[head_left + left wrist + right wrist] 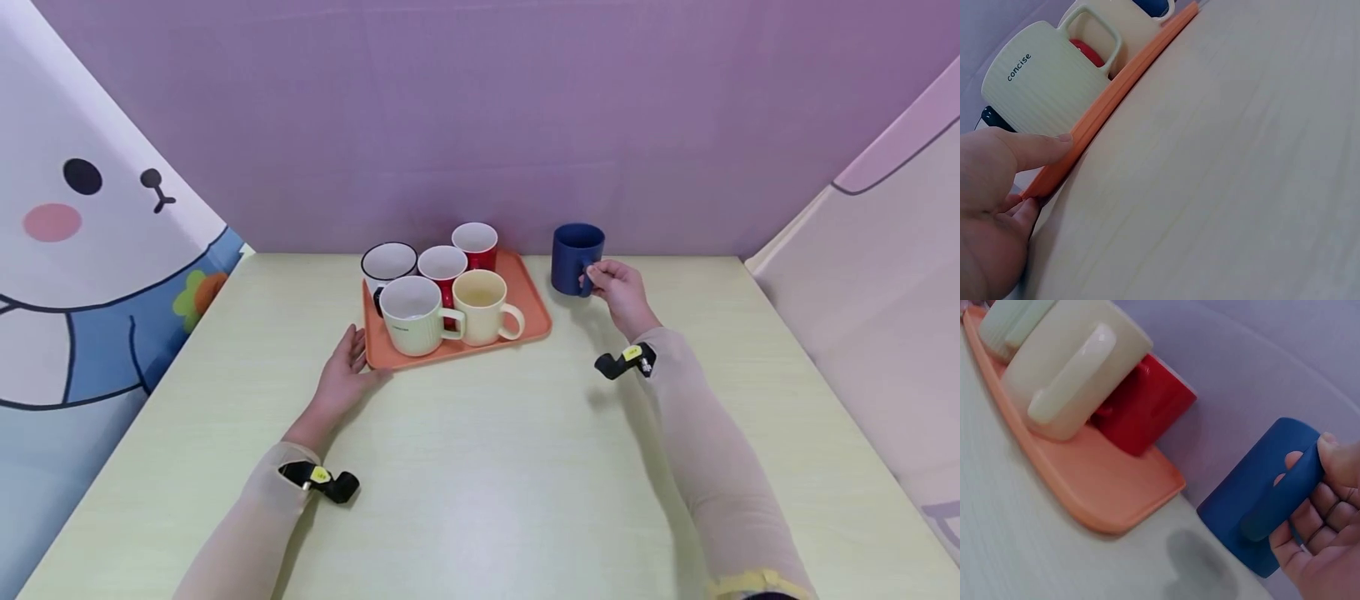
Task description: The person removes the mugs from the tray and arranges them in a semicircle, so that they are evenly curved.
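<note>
Taking the tray's middle as the dial's centre and the desk's far side as 12 o'clock, you had the orange tray (528, 292) near the desk's (480, 467) far edge, where purple cloth (480, 125) rose behind. Your widest open room ran from 4 to 7 o'clock, toward you; the gap at 2 o'clock, between tray and blue mug (568, 260), was narrow. A bare patch of tray floor lay toward 3 o'clock.

Your left hand (348, 371) pinched the tray's corner at 8 o'clock, thumb on the rim, fingers against the edge. Your right hand (621, 293) pinched the blue mug's handle, the mug upright at 2 o'clock; you could not tell whether its base touched the desk.

You had one tray and six mugs, five on it: one white mug (389, 262) with a dark rim at 10, two red mugs (481, 257) at 1 and near the middle, one cream mug (477, 321) at 5, and one pale green mug (407, 331) at 8, lettered "concise".
</note>
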Available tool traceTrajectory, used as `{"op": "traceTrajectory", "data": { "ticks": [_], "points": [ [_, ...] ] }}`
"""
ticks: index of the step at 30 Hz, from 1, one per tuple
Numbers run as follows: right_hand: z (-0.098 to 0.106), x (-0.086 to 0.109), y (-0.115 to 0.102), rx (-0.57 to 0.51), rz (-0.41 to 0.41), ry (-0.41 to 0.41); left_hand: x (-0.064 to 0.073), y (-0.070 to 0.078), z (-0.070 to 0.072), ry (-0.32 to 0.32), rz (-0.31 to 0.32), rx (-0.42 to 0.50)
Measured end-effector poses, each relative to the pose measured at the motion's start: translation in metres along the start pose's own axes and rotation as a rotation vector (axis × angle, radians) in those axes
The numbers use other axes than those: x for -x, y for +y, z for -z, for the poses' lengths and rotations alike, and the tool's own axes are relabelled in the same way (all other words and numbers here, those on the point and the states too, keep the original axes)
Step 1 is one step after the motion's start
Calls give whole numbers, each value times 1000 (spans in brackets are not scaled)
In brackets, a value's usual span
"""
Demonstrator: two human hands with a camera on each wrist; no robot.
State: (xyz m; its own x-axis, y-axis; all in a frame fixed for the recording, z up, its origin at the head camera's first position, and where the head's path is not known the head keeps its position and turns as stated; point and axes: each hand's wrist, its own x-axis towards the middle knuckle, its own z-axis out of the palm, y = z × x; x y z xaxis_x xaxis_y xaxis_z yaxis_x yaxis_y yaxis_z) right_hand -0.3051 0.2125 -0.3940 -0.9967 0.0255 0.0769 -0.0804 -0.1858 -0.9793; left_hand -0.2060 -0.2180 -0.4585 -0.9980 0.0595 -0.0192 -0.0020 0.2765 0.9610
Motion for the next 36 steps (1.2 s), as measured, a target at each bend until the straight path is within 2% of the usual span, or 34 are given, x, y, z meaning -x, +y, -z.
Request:
{"op": "traceTrajectory", "data": {
  "ticks": [8, 15, 23, 36],
  "points": [
    [3, -8, 15, 1, 35, 31, 3, 3, -1, -1, -5, 10],
    [1, -13, 25, -53, 60, 58, 4, 6, -2, 2, -9, 20],
    [2, -14, 37, -95, 46, 90, 1, 2, -3, 3, -3, 10],
    [9, -17, 49, -118, 25, 87, 2, 3, -1, 2, -10, 14]
  ]
}}
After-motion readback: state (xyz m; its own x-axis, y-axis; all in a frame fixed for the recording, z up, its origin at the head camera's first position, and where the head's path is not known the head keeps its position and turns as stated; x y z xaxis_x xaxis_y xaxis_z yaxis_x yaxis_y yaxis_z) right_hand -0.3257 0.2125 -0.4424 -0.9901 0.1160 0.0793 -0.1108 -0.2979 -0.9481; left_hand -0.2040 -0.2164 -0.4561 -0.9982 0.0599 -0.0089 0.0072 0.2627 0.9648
